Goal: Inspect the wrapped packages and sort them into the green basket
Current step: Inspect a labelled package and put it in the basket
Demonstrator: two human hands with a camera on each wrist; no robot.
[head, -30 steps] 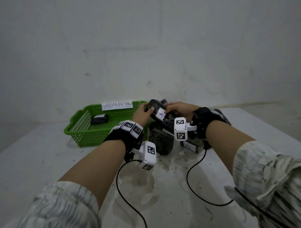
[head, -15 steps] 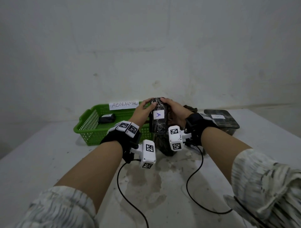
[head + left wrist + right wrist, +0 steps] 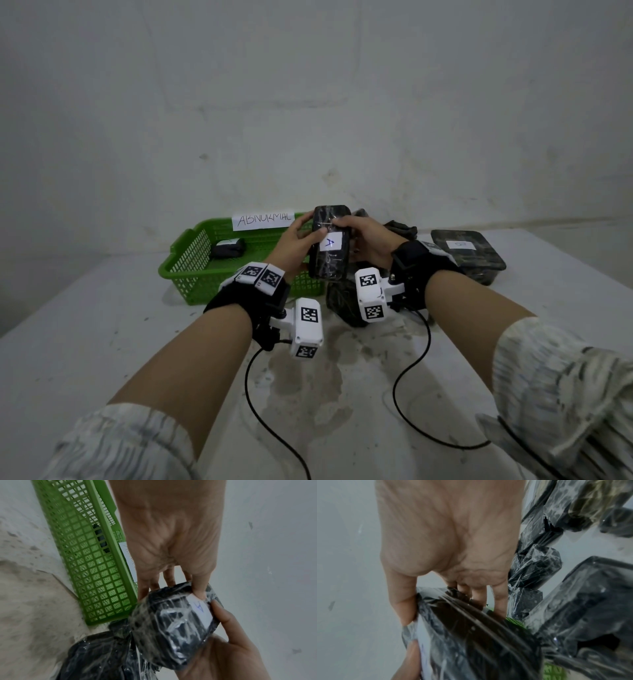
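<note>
Both hands hold a black film-wrapped package upright above the table; a white label marked "A" faces me. My left hand grips its left edge, thumb on the front, fingers behind. My right hand grips the right edge, thumb on the front near the top. The left wrist view shows the same package between my left hand and the other hand's thumb. In the right wrist view my right hand clamps the package. The green basket stands to the left, labelled "ABNORMAL", with one small dark package inside.
More wrapped packages lie on the table under my hands. A flat wrapped box with a white label sits to the right. Cables from the wrist cameras trail over the stained white table. A wall stands close behind.
The package has been lifted a little and turned from tilted to upright, its "A" label now facing me. My head view has shifted, bringing the flat box at right into sight.
</note>
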